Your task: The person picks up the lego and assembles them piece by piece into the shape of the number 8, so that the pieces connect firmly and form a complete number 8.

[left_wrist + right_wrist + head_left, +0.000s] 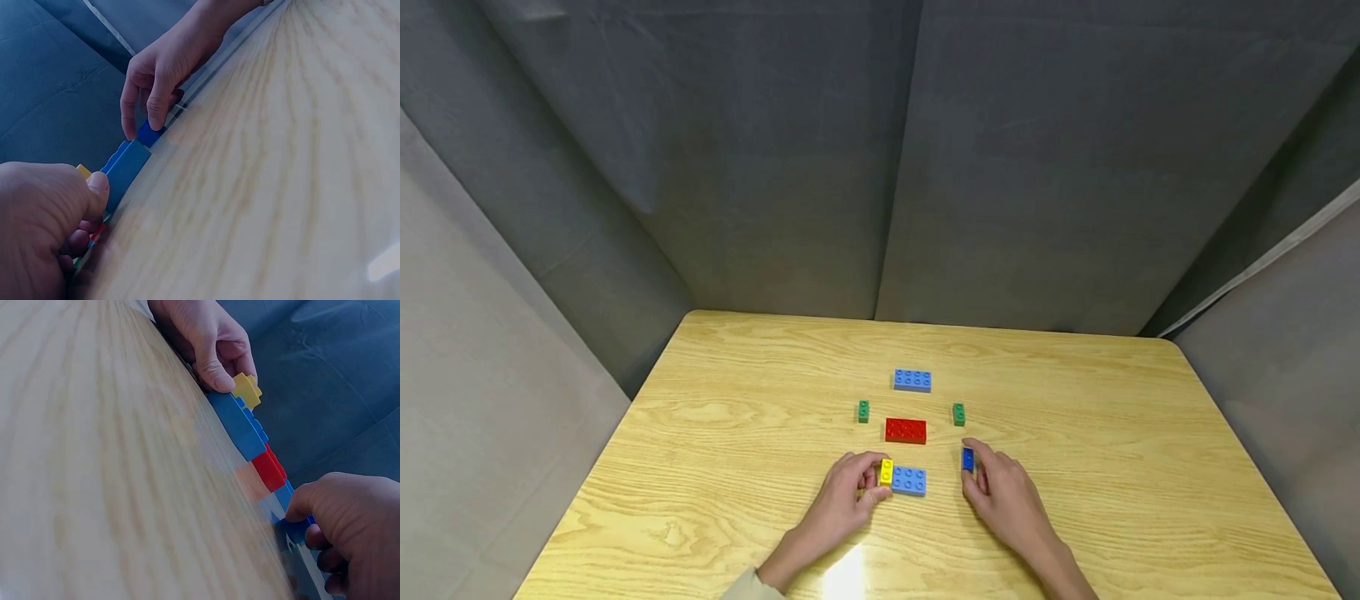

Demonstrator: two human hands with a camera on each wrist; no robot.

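Observation:
My left hand [842, 498] pinches a small yellow toy brick [887, 472] between thumb and fingers. That brick sits over the left end of a light blue toy brick [910, 481], standing higher than its studs in the right wrist view. To the right, my right hand [1007, 504] holds a small dark blue brick [967, 459] between thumb and forefinger, apart from the light blue one. In the right wrist view the dark blue brick [299, 530] is low over the table, partly covered by the fingers.
Just beyond the hands lies a red brick [906, 431]. Two small green bricks stand on either side, one at left [863, 412] and one at right [958, 415]. Farther back is another light blue brick [912, 381]. Grey curtains [790, 167] surround the wooden table [737, 417].

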